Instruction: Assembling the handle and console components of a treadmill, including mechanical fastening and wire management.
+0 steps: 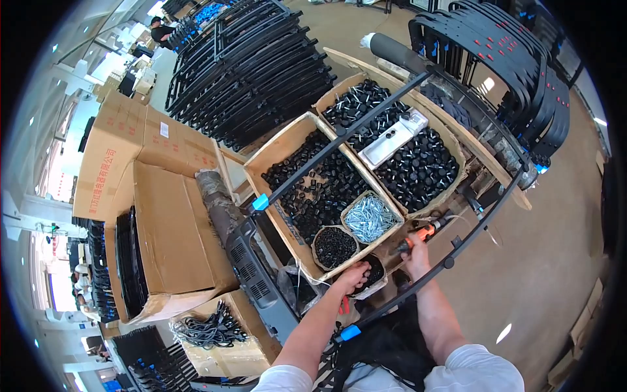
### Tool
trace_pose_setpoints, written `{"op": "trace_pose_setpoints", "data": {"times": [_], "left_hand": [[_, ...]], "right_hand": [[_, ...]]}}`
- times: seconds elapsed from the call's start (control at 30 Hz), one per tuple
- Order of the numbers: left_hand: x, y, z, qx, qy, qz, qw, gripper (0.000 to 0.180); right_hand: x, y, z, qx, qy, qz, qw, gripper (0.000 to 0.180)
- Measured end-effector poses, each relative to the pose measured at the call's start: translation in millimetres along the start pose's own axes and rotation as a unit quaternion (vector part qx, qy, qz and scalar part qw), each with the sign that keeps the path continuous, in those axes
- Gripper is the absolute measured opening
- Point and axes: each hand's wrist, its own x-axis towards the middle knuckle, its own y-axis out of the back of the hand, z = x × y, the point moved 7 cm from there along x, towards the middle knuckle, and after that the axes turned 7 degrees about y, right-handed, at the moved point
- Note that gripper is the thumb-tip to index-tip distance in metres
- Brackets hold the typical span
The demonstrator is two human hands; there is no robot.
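My right hand (415, 258) is wrapped round an orange and black power screwdriver (426, 232), to the right of the parts boxes. My left hand (354, 277) is closed, its fingers at the rim of a small container of tiny black parts (375, 269). Whatever those fingers pinch is hidden. A black tubular frame (480, 230) with blue end pieces lies across the boxes and passes over my right forearm's side. Just beyond my left hand are a round tub of small black pieces (335, 247) and a box of silver screws (369, 218).
Cardboard boxes hold black caps (313, 189) and black-headed bolts (418, 171); a white tray (393, 140) lies on the bolts. Stacked black frames (248, 72) stand behind, curved black parts (496, 52) at back right. Large cartons (173, 228) and bundled cables (212, 326) sit left.
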Motion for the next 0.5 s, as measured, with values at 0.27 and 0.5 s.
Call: {"op": "trace_pose_setpoints", "data": {"times": [0.27,0.5], "left_hand": [[2.8,-11.5,-7.0,-0.128,0.038,-0.104,0.986,0.021],[-28.0,-22.8,12.1,-0.082,-0.047,-0.13,0.987,0.025]], "right_hand": [[-98.6,12.9,-71.2,0.044,-0.025,-0.091,0.995,0.053],[-228.1,36.4,-139.6,-0.138,0.114,-0.117,0.977,0.061]]}}
